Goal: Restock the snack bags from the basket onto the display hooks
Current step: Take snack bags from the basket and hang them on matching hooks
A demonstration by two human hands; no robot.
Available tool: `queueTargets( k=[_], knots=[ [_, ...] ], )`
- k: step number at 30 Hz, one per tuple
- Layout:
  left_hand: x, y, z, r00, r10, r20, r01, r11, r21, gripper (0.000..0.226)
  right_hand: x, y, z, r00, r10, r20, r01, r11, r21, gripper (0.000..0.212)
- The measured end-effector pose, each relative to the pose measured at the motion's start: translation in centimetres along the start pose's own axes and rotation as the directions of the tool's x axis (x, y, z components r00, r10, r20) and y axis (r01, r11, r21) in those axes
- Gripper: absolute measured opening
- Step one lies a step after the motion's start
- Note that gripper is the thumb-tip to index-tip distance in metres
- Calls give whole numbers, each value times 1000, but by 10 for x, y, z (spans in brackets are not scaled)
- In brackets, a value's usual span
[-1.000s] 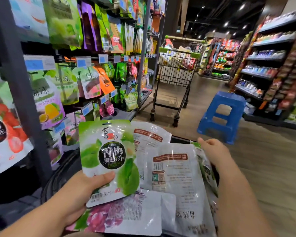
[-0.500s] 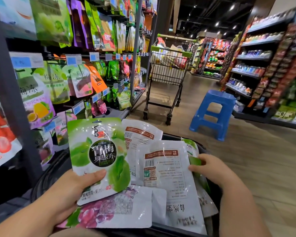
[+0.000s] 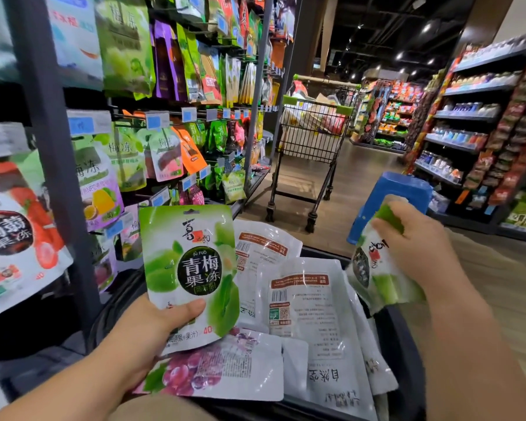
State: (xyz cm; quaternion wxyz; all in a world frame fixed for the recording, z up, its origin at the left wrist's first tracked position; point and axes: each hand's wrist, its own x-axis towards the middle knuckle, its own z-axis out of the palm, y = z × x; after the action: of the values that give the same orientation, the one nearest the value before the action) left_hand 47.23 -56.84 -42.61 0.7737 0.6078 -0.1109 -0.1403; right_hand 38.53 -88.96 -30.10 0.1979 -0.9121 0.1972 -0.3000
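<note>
Head view, restocking in progress. At seven o'clock the left hand (image 3: 152, 326) holds a green plum-jelly bag (image 3: 189, 268) upright, label towards us; its grip pinches the bag's lower edge, thumb flat on the front and fingers hidden behind. We judge that this hold leaves the hang slot at the top edge free for threading. At three o'clock the right hand (image 3: 419, 250) has its grip curled round the upper part of a second green bag (image 3: 377, 278), which hangs tilted above the right side of the basket (image 3: 404, 344). The basket fills the six o'clock sector and carries the remaining stock: white-backed bags (image 3: 304, 305) lying label down and a grape bag (image 3: 219, 369) under the left hand. The display hooks (image 3: 207, 112), each with a blue price tag, run from nine to eleven o'clock and are already hung with similar bags, so the destination lies up and left of both hands. A shopping cart (image 3: 310, 138) and a blue stool (image 3: 401, 189) stand in the aisle towards one o'clock. Compared with half a second earlier, the right hand, then low in the basket with its fingers on this bag's edge, has risen and drawn the bag clear of the pile; the left hand's bag is held as before.
</note>
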Motion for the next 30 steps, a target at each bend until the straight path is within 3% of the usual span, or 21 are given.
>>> queueTargets(
  k=[3,9,13,17,23,28,30],
  knots=[
    [1,1,-2,991,54,-121,-49,998,45,50,4,-28,-17,989,-123,83,122,992,26,15],
    [-1,4,-6,906,197,-375,-108,964,244,26,14,-68,-27,955,-283,90,288,956,-52,6],
    [-2,7,-6,894,198,-401,-84,955,284,25,22,-88,-7,916,-349,196,369,926,-79,9],
    [0,3,-8,895,164,-414,-41,957,289,21,16,-107,23,830,-441,340,499,860,-102,5],
    [1,-1,-11,927,155,-340,-20,930,368,25,12,-133,59,719,-460,520,577,813,-78,22],
    [4,-9,-15,961,89,-263,33,905,425,30,12,-128,65,748,-366,553,564,790,-241,57],
    [7,-12,-17,963,65,-261,50,910,412,26,14,-117,61,763,-301,572,526,804,-278,61]
  ],
)
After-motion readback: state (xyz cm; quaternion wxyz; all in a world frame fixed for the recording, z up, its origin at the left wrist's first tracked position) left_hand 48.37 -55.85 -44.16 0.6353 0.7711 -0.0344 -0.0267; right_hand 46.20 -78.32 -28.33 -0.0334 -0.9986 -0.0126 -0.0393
